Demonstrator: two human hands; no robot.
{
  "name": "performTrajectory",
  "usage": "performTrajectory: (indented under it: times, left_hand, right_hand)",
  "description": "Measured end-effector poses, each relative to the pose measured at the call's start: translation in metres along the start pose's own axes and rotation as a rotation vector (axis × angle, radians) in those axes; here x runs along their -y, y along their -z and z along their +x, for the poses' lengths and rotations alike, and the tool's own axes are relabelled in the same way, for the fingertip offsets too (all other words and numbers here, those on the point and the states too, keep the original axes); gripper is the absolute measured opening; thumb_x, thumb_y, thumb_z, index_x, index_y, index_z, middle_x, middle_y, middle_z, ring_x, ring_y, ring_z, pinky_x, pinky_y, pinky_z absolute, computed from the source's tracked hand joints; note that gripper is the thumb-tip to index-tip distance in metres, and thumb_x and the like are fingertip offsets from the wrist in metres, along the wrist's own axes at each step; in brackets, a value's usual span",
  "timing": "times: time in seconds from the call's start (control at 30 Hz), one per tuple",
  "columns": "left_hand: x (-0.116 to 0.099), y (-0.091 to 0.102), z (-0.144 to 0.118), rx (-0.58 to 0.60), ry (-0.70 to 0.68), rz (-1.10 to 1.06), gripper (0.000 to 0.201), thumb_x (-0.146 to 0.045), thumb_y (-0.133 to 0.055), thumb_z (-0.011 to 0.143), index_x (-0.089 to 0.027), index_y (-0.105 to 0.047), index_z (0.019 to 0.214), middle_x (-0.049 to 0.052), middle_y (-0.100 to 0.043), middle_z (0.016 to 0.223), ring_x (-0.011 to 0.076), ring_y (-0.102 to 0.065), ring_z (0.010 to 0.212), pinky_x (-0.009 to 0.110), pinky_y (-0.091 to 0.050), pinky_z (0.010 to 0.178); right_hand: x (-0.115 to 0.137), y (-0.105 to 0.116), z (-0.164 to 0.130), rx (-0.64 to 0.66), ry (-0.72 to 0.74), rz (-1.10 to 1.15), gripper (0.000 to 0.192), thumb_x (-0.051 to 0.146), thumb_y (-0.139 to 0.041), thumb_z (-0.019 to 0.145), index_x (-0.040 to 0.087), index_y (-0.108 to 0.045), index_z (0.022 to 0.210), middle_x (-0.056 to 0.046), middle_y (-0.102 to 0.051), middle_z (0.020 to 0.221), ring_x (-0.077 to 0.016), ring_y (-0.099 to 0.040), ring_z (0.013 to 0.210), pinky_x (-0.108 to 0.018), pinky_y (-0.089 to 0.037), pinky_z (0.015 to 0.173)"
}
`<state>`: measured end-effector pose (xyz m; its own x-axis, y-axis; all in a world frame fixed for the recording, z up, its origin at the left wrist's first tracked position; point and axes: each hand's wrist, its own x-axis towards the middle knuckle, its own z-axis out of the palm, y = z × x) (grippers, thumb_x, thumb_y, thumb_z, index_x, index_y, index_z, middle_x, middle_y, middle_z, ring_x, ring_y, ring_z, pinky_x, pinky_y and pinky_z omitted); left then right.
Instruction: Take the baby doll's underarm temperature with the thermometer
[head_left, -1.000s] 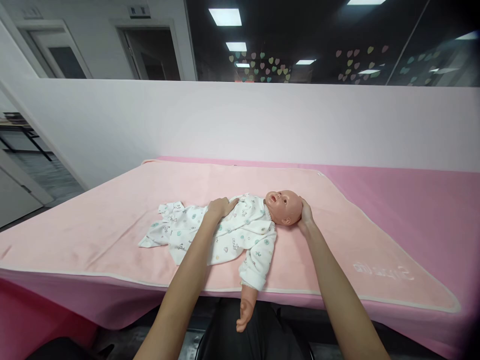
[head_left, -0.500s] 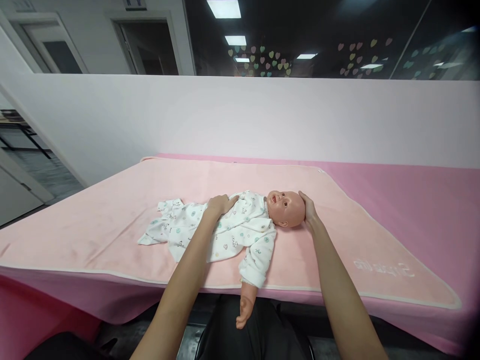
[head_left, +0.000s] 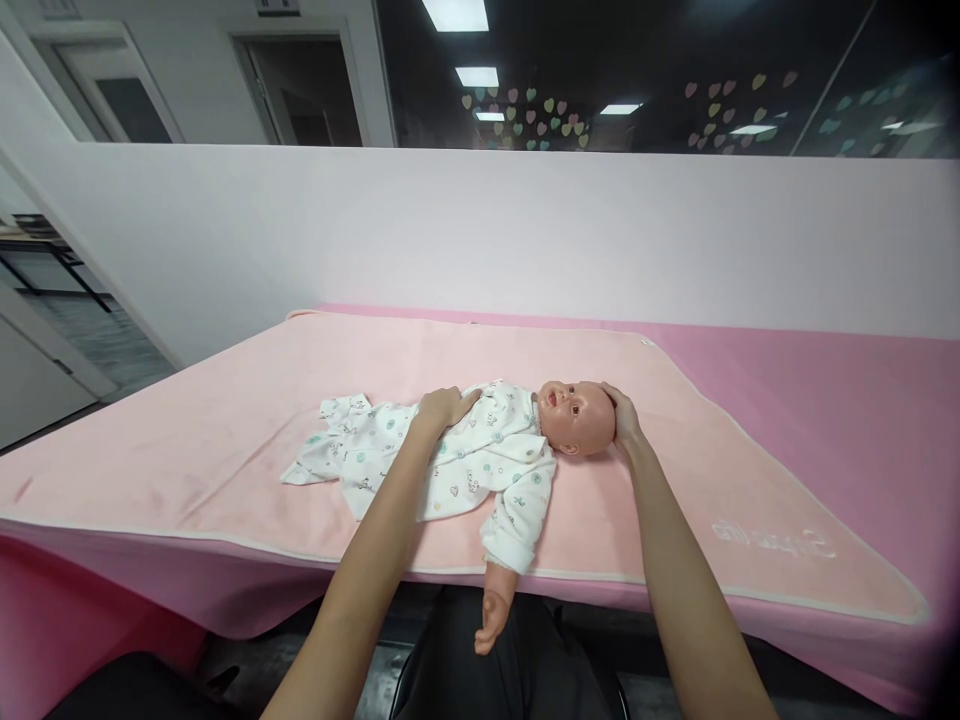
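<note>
A baby doll (head_left: 576, 418) lies on its back, its head to the right, dressed in a white printed romper (head_left: 480, 465). My left hand (head_left: 446, 408) grips the doll's middle over the cloth, thumb pointing toward the chest and fingers partly hidden on the far side. Around the crown of the head curves my right hand (head_left: 624, 415), its fingers closed against the back of it. The doll's near arm (head_left: 496, 600) sticks out of its sleeve past the table's front edge, above my lap. The romper's legs spread flat to the left, and no doll feet show.
A peach blanket (head_left: 225, 400) with white edging and embroidered lettering covers much of the pink table (head_left: 847, 400). A white half wall (head_left: 480, 230) rises behind it, with dark glass and heart stickers above. My dark-clothed legs (head_left: 510, 665) are under the front edge.
The view has shifted slightly, so everything sits a little farther right. Both hands keep their places on the doll, which lies as before.
</note>
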<state>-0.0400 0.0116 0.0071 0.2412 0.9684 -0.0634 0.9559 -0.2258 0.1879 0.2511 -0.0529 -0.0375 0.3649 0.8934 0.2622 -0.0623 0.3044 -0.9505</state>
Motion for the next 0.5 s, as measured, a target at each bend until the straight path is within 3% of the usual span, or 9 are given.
performTrajectory:
  times: [0.1,0.17,0.33,0.5]
  left_hand:
    - [0.001,-0.0012,0.0009,0.001,0.005,-0.001,0.079,-0.07,-0.014,0.077,-0.012,-0.06,0.106,0.019,-0.062,0.108,0.0325,-0.058,0.1,0.038,-0.042,0.081]
    - [0.0015,-0.0017,0.0011,-0.001,0.003,0.0,0.08,-0.07,-0.013,0.077,-0.012,-0.06,0.106,0.019,-0.062,0.109,0.0326,-0.058,0.1,0.038,-0.042,0.081]
    - [0.0008,-0.0014,0.0002,-0.009,0.001,0.012,0.08,-0.069,-0.013,0.078,-0.012,-0.06,0.106,0.02,-0.062,0.109,0.0326,-0.057,0.102,0.039,-0.041,0.082]
    - [-0.0005,-0.0003,-0.0016,-0.004,-0.005,0.008,0.078,-0.068,-0.014,0.078,-0.011,-0.06,0.106,0.02,-0.062,0.109,0.0322,-0.057,0.101,0.038,-0.041,0.082]
  right_hand:
    - [0.0049,0.0001,-0.0035,0.136,-0.174,0.084,0.049,0.06,-0.045,0.075,0.017,-0.068,0.083,-0.008,-0.07,0.084,-0.028,-0.063,0.086,-0.042,-0.049,0.079]
    - [0.0082,0.0004,-0.0048,0.145,-0.209,0.112,0.051,0.061,-0.043,0.076,0.017,-0.068,0.081,-0.008,-0.07,0.084,-0.0279,-0.064,0.084,-0.042,-0.049,0.078]
    - [0.0094,0.0037,-0.0012,0.033,-0.115,0.064,0.044,0.059,-0.047,0.074,0.019,-0.066,0.072,-0.005,-0.069,0.076,-0.024,-0.063,0.08,-0.038,-0.048,0.079]
    - [0.005,0.0069,0.0007,0.051,-0.098,0.032,0.034,0.05,-0.056,0.071,0.018,-0.066,0.076,-0.004,-0.069,0.08,-0.0233,-0.062,0.081,-0.038,-0.047,0.08]
